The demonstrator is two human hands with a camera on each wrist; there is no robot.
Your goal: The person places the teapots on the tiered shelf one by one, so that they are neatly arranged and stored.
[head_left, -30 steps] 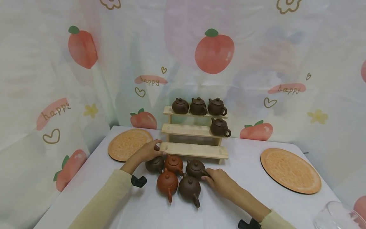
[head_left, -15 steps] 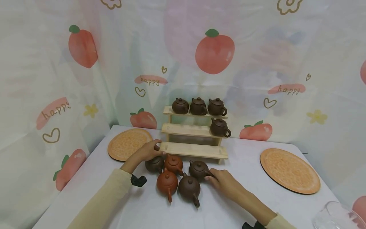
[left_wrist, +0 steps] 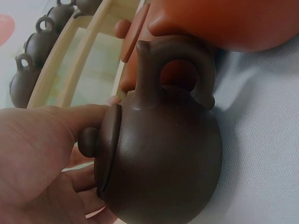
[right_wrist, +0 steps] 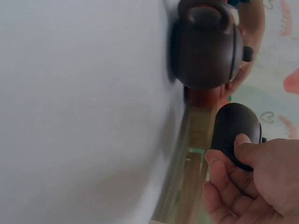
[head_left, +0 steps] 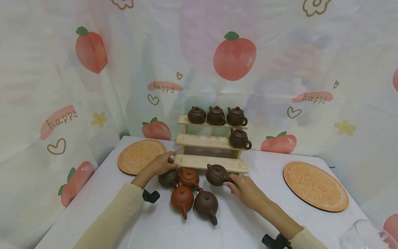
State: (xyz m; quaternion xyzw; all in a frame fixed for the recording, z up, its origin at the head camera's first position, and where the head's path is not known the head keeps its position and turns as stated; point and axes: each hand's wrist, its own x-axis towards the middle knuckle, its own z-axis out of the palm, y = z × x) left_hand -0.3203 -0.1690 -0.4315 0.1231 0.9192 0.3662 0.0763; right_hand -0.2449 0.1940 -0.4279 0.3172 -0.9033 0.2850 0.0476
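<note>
My right hand (head_left: 248,192) pinches a dark brown teapot (head_left: 216,175) by its handle. The pot is held up in front of the bottom step of a wooden stand (head_left: 211,163); in the right wrist view it is seen above the table. My left hand (head_left: 162,163) grips the left end of that bottom step, its fingertips partly hidden. Just below this hand sits another dark teapot (head_left: 168,180), large in the left wrist view with its handle (left_wrist: 201,70) up. Two reddish-orange teapots (head_left: 181,199) and one more dark teapot (head_left: 206,204) stand close together on the table.
Three dark teapots (head_left: 216,116) line the top step, and one (head_left: 239,139) stands at the right of the middle step. Round tan mats lie left (head_left: 140,157) and right (head_left: 315,186). A clear container (head_left: 367,237) stands at the lower right. Printed cloth (head_left: 267,69) hangs behind.
My right hand has moved the dark teapot slightly right, away from the group, then lifted it toward the bottom step. The left hand has stayed at the stand's end.
</note>
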